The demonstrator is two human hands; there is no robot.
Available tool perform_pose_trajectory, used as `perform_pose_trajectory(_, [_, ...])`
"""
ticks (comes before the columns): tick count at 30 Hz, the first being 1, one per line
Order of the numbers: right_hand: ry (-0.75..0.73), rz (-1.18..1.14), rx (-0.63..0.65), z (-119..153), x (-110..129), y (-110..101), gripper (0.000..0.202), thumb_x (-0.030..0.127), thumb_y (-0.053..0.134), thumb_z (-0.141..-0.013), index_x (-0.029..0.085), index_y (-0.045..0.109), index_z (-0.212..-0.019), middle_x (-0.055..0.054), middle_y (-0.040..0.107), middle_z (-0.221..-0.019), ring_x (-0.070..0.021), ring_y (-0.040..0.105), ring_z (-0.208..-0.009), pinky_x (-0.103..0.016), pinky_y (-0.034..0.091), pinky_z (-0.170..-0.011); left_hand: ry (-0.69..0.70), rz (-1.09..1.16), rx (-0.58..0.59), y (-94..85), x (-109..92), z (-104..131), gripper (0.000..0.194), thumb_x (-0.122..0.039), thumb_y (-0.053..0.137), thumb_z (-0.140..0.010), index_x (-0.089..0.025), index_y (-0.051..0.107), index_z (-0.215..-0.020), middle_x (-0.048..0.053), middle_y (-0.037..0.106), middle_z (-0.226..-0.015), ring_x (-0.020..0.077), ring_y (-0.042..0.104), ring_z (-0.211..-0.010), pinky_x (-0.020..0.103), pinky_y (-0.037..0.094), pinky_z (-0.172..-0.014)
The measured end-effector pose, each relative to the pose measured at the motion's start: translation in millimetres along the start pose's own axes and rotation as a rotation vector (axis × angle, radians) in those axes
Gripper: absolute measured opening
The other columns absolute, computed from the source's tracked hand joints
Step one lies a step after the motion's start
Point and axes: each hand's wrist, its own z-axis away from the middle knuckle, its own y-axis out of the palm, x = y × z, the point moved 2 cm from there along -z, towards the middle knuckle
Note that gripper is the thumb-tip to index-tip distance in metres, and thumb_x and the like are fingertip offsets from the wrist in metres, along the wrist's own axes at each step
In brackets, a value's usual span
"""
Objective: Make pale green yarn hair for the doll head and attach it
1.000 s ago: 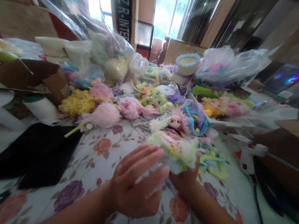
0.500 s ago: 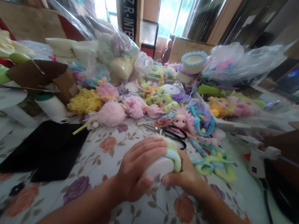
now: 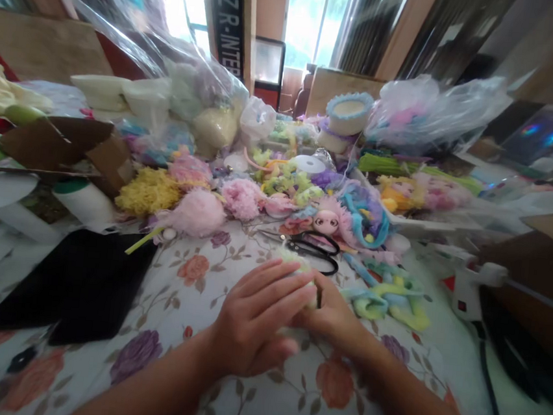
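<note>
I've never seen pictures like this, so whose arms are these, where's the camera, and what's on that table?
There's no machine here: these are a person's bare left hand and right hand. The camera is worn on that person's head, looking forward and down. The right hand seems to hold a fluffy pale-green thing, mostly hidden, with the left curved over it. On the flowered tablecloth lie black-handled scissors, a pink-haired doll's head, a fluffy pink ball and a black flat piece.
</note>
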Motion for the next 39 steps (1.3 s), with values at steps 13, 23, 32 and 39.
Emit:
perform_pose_trajectory(13, [-0.06, 0.256, -0.324, -5, -4, -25, 0.057, 0.036, 0.085, -0.066, 0.025, 0.061, -0.117, -0.004, 0.07, -0.107, -0.0254, 0.065, -0.096, -0.037, 0.053, -0.081, -1.095, 0.544, -0.047, -14.7, 43, -5, 0.052, -0.048, 0.069, -0.079, -0.023, 0.058, -0.124, 0.009, 0.061, -0.127, 0.0285, 0.056, -0.121, 0.041, 0.049, -0.098])
perform_pose_trajectory(23, [-0.106, 0.377, -0.211, -5, -7, -15, 0.051, 0.037, 0.082, -0.07, 0.025, 0.061, -0.115, -0.003, 0.069, -0.107, -0.0247, 0.065, -0.096, -0.036, 0.051, -0.082, -1.063, 0.495, 0.22, 0.1, 42, 4, 0.088, -0.04, 0.087, -0.059, -0.029, 0.044, -0.135, 0.008, 0.054, -0.135, 0.0292, 0.056, -0.118, 0.041, 0.05, -0.094])
perform_pose_trajectory(32, [-0.079, 0.28, -0.188, -7, -7, -17, 0.05, 0.033, 0.082, -0.069, 0.025, 0.061, -0.113, -0.001, 0.068, -0.106, -0.0232, 0.064, -0.098, -0.033, 0.049, -0.084, -1.137, 0.723, 0.189, 2.0, 38, 0, 0.073, -0.033, 0.085, -0.065, -0.026, 0.049, -0.129, 0.005, 0.061, -0.123, 0.0243, 0.06, -0.11, 0.032, 0.05, -0.088])
perform_pose_trajectory(39, [-0.019, -0.09, -0.123, -9, -7, -20, 0.037, 0.035, 0.074, -0.079, 0.023, 0.059, -0.11, -0.003, 0.069, -0.104, -0.0187, 0.066, -0.09, -0.027, 0.051, -0.072, -1.293, 0.977, 0.041, 0.1, 40, 0, 0.062, -0.026, 0.082, -0.07, -0.024, 0.053, -0.124, 0.005, 0.064, -0.114, 0.0185, 0.064, -0.096, 0.025, 0.053, -0.074])
